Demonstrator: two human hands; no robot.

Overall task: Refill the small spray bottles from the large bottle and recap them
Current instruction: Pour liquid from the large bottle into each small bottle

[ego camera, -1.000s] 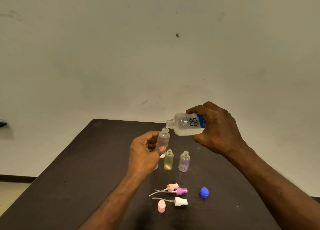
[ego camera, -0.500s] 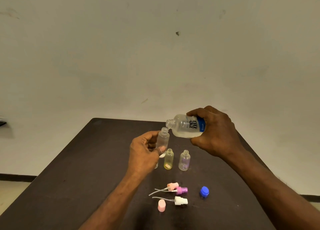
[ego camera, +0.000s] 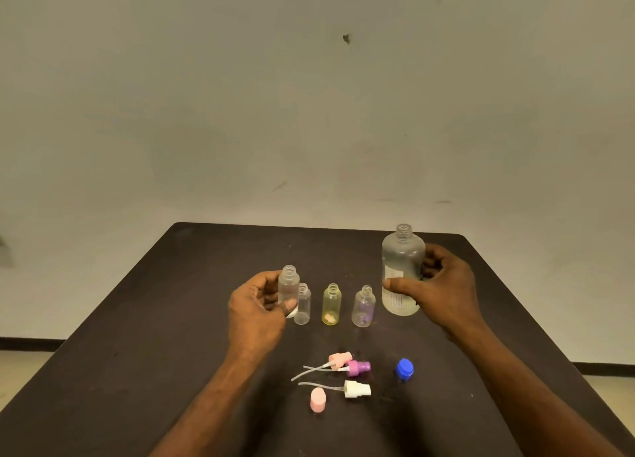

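Observation:
My right hand (ego camera: 443,291) grips the large clear bottle (ego camera: 402,267), which stands upright and uncapped on the dark table (ego camera: 137,319) at the right. My left hand (ego camera: 256,308) holds a small clear spray bottle (ego camera: 288,284) upright, its base at the table. Beside it stand three more open small bottles: a clear one (ego camera: 303,305), a yellowish one (ego camera: 332,304) and a purplish one (ego camera: 363,307). Nearer me lie a pink spray head (ego camera: 340,358), a purple spray head (ego camera: 359,368), a white spray head (ego camera: 357,389), a pink cap (ego camera: 318,400) and a blue cap (ego camera: 404,368).
The table's far edge runs just behind the large bottle, with a pale wall (ego camera: 309,112) beyond. Its left and right edges slope outward toward me.
The large bottle was tilted with its mouth over the small bottle; my right hand has swung it upright and set it down at the right. My left hand has lowered the small bottle.

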